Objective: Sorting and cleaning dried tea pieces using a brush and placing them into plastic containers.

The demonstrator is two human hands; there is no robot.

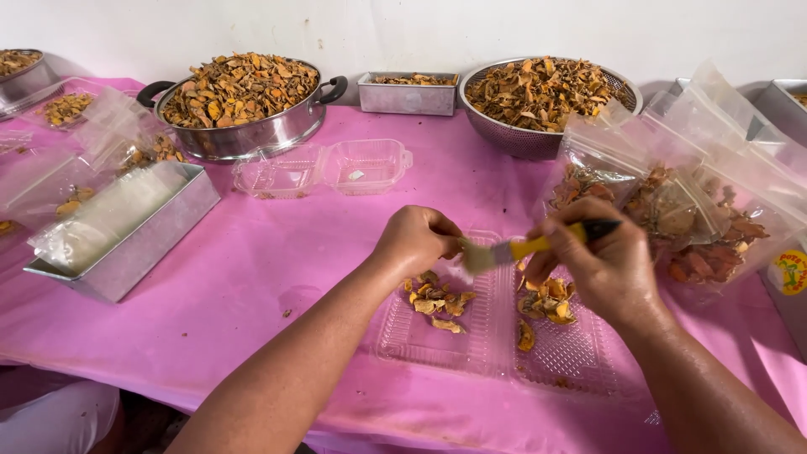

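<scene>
Head view: both hands over an open clear clamshell tray lying flat on the pink-covered counter.

Left hand is curled tight, fingertips pinched on something small; can't tell what, it's hidden by the fingers. Right hand is closed around a yellow-handled brush, bristles pointing left and touching or just short of the left fingertips.

Tray contents: small pile of dried orange-yellow slices in the left half, under the left hand; second pile in the right half, partly covered by the right hand; one loose slice nearer the person.

Around it:
- Second empty clamshell, open, further back.
- Steel pot with black handles, heaped with the same slices, back left.
- Steel colander, also heaped, back right.
- Small rectangular tin between pot and colander.
- Rectangular metal tray at left, holding a stack of clear bags.
- Filled clear zip bags stacked at right, just beside the right hand.
- More bags and another bowl at far left, partly cut off.
</scene>
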